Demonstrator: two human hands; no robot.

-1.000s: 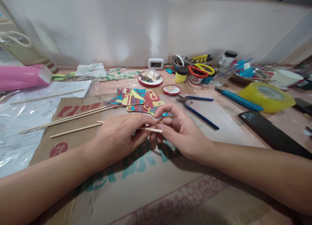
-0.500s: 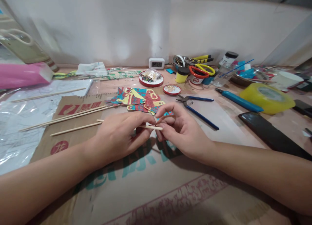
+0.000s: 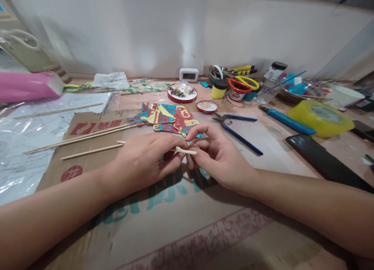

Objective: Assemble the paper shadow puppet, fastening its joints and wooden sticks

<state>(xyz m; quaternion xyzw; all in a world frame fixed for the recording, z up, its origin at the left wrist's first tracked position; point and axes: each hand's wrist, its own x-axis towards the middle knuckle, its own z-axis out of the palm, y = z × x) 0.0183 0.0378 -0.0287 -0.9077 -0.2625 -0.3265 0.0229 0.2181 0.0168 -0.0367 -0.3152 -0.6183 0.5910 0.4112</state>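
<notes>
A thin wooden stick (image 3: pixel 186 150) is pinched between both hands above the cardboard sheet (image 3: pixel 163 227). My left hand (image 3: pixel 147 155) is closed around its middle, and the stick's other end pokes out behind the knuckles. The fingers and thumb of my right hand (image 3: pixel 214 157) are closed on the near end, where the tips of both hands meet. Just beyond them lies a painted, jointed cut-out figure (image 3: pixel 168 118) in red, blue and yellow, partly hidden by my hands. More wooden sticks (image 3: pixel 87 139) rest on the cardboard to the left.
Blue-handled pliers (image 3: pixel 233 131) lie right of my hands. Behind stand a red-rimmed dish of beads (image 3: pixel 181 92), a smaller dish (image 3: pixel 206 106), a digital clock (image 3: pixel 189 75) and a yellow jar (image 3: pixel 218 90). A blue cutter (image 3: pixel 288 120), a yellow tape roll (image 3: pixel 320 118) and a dark flat object (image 3: pixel 324 159) sit at right.
The fingertips have shifted slightly along the stick, and its near end sits a little further right and higher. Otherwise both hands keep almost the same place.
</notes>
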